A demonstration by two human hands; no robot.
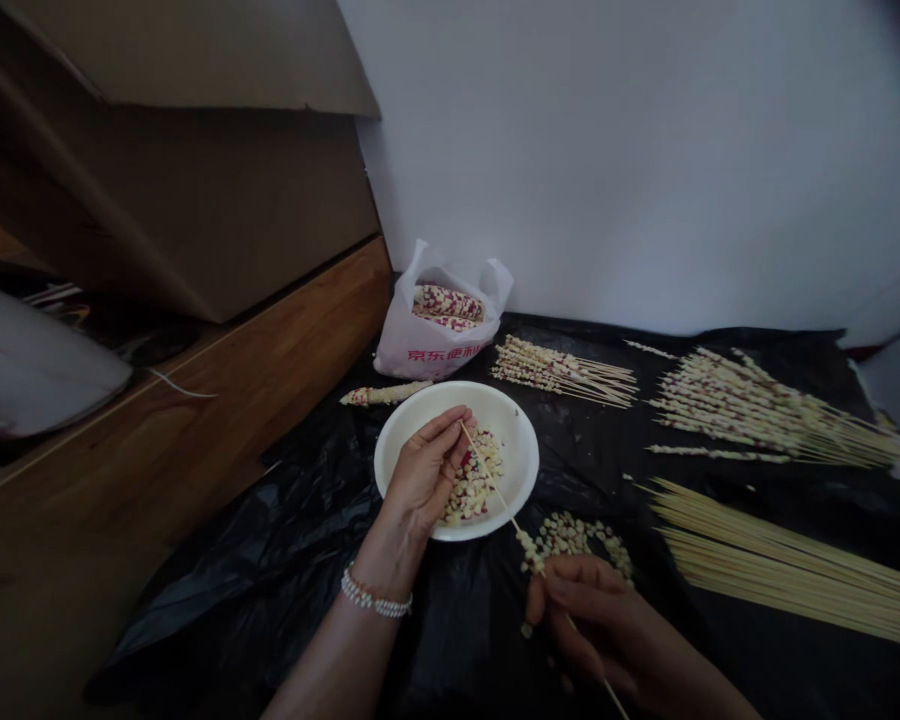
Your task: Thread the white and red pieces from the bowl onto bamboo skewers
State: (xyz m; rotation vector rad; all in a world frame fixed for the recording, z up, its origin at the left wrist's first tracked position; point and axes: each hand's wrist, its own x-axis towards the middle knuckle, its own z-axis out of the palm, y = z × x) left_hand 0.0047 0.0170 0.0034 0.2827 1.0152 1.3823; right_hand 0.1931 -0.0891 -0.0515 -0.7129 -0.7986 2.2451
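My right hand (592, 620) is closed around a thin wooden skewer (493, 487) that slants up and left over the bowl. Several corn kernels (528, 552) are threaded on it just ahead of my right fingers. My left hand (431, 465), with a beaded bracelet at the wrist, is above the white bowl (523, 440). Its thumb and fingertips are pinched together beside the skewer's tip; what lies between them is too small to make out. Loose pale and dark-red kernels (472, 495) lie in the bowl, partly hidden by my left hand.
Black plastic sheeting (285, 560) covers the work surface. Kernels (570, 535) are heaped right of the bowl. Bare skewers (787, 570) and two bundles of filled skewers (750, 405) (555, 370) lie right. Behind are a corn cob (386, 395) and a bag of cobs (435, 345).
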